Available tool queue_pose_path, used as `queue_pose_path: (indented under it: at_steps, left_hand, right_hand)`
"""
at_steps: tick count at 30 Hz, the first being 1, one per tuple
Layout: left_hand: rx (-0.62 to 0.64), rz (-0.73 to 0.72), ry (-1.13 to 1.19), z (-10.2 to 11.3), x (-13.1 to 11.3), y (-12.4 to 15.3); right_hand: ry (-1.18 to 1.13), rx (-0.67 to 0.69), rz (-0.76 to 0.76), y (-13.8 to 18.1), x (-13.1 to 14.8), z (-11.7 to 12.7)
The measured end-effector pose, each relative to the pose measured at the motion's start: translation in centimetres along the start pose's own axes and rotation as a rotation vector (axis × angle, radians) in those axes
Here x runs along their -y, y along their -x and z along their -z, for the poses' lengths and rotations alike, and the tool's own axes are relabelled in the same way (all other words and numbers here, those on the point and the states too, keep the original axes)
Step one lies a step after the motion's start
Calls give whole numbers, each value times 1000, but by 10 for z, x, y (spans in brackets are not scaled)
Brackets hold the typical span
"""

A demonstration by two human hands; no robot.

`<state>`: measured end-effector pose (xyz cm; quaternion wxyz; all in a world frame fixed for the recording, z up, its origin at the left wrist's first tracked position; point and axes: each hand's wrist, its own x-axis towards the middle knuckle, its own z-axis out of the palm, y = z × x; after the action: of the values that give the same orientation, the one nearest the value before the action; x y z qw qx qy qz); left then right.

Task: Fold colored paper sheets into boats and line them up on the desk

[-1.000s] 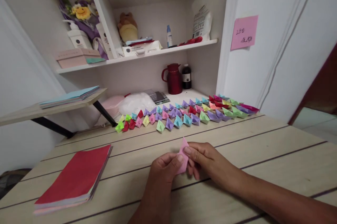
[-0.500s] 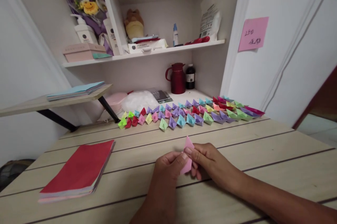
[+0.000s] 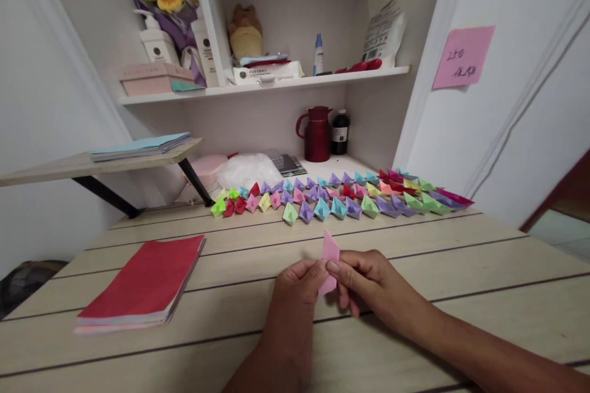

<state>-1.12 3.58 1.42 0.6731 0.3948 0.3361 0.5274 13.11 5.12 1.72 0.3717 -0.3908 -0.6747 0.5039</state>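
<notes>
A folded piece of pink paper [image 3: 330, 247] is held upright just above the table, its pointed end facing up. My left hand [image 3: 299, 282] pinches it from the left, thumb pressed on the near face. From the right, my right hand [image 3: 362, 276] grips the same paper between thumb and fingers. Both thumb tips almost meet at its middle, and the fingers behind it are partly hidden. Beyond the hands stand rows of small folded paper boats [image 3: 338, 208] in many colours.
A stack of paper with a red top sheet [image 3: 147, 279] lies at the left on the slatted table [image 3: 230, 319]. Behind the boats are a dark red jug [image 3: 317, 134], a dark bottle [image 3: 340, 133] and a white plastic bag [image 3: 253, 170]. A small raised shelf [image 3: 64, 166] holds blue-topped paper [image 3: 141, 146].
The view has shifted slightly, so the surroundings sit a little differently in it. Both hands keep hold of the pink paper, with the thumbs moved slightly on it.
</notes>
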Motion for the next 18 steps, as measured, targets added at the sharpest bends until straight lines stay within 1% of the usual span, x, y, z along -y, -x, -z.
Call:
queue_pose_path:
  at_steps: [3, 7, 13, 18]
  left_hand:
    - [1, 12, 55, -2, -1, 0]
    - [27, 12, 119, -2, -1, -1]
    - [43, 19, 52, 0, 2, -1]
    - [64, 22, 47, 3, 4, -3]
  right_hand:
    - [-58, 1, -11, 0, -2, -2]
    - [-51, -11, 12, -1, -4, -4]
    - [-129, 119, -33, -1, -6, -1]
    - [-92, 112, -41, 1, -8, 1]
